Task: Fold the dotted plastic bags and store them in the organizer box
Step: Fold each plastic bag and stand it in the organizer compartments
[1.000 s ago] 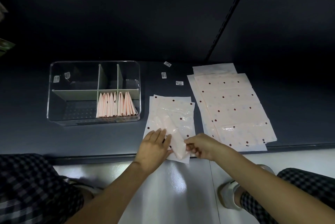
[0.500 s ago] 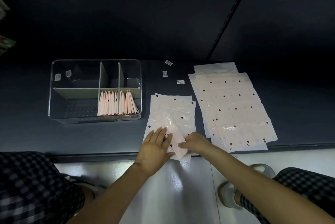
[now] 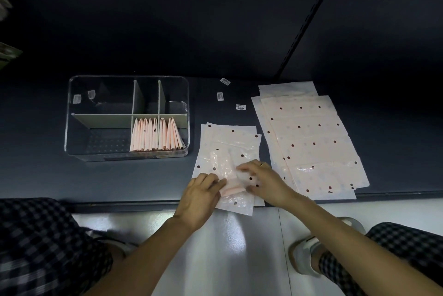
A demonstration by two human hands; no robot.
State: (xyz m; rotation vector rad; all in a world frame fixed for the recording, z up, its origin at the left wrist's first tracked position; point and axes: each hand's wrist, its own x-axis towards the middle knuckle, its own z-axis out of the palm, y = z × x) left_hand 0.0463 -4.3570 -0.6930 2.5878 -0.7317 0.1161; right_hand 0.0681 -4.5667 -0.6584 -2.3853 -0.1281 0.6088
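Note:
A partly folded dotted plastic bag [image 3: 225, 168] lies on top of a small pile of flat dotted bags [image 3: 230, 136] near the shelf's front edge. My left hand [image 3: 200, 198] pinches the bag's folded strip from the left with curled fingers. My right hand [image 3: 266, 181] arches over the bag's right side, holding the fold between fingers and thumb. The clear organizer box [image 3: 72, 128] stands to the left. Several folded pink bags [image 3: 155, 136] stand upright in its front right compartment.
A larger overlapping spread of flat dotted bags [image 3: 309, 142] covers the shelf on the right. Three small barcode stickers [image 3: 241, 107] lie behind the piles. My knees in checked trousers flank the white floor [image 3: 225, 247] below the dark shelf edge [image 3: 119, 204].
My left hand went from lying flat on the bag to curling onto the fold. My right hand moved up and left over the bag, folding it further into a narrow strip.

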